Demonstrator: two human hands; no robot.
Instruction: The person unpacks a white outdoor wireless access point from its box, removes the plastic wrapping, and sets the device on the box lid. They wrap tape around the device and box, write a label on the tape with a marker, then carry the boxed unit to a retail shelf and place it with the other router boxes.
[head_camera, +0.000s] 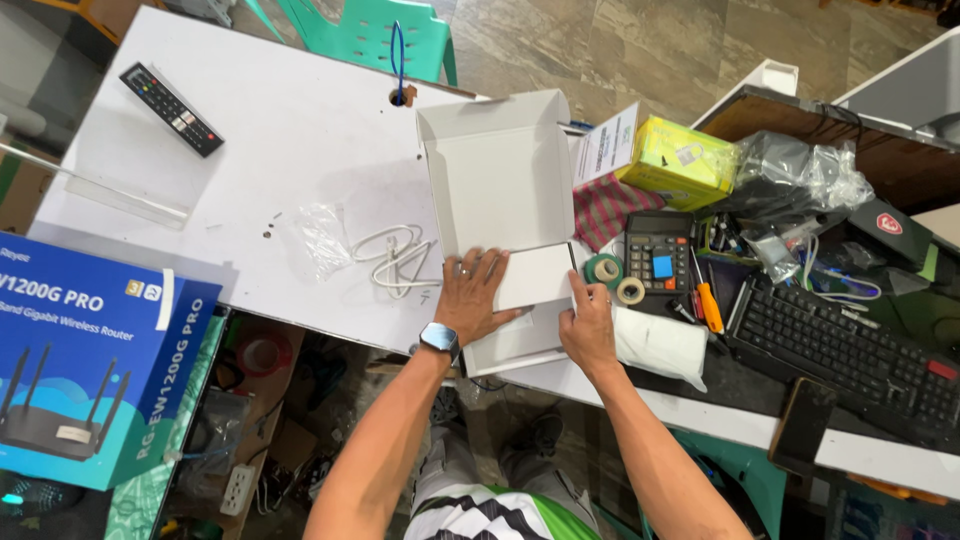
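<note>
Basically head view: open white carton (500, 175) lies on the white worktop (280, 130), lid flung back. Left hand (470, 300) lies flat, fingers spread, on the white inner box (535, 277) seated in it; right hand (588, 325) pinches that box's right edge. Looks light, stiff cardboard; take it by the side edges. Contents hidden.

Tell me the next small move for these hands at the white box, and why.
Probably lift the white slab out of the open white box. The left hand lies flat on it and the right hand pinches its edge, so both already grip it.
</note>
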